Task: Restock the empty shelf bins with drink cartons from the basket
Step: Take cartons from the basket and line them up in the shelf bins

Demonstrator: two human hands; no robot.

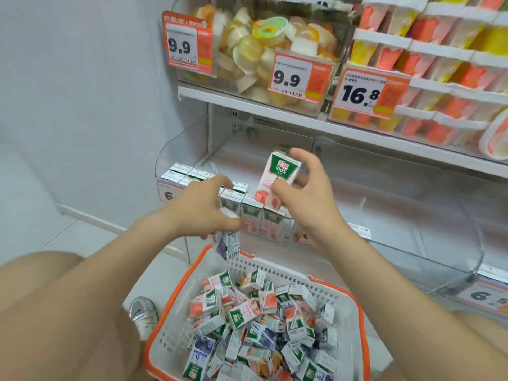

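The right hand (305,204) pinched a pink-and-green cardboard carton (279,177), the left hand (203,207) gripped a purple-and-white carton (228,244); a crooked set-down could have toppled the upright row (251,214) below that pinch.

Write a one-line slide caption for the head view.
Restocking: right grip holds a pink carton above the row in the shelf bin; left grip holds a purple carton near the basket.

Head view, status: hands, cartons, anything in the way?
Left hand grips a blue carton over the basket. Right hand holds a peach carton tilted above the bin's front row. No obstruction seen.
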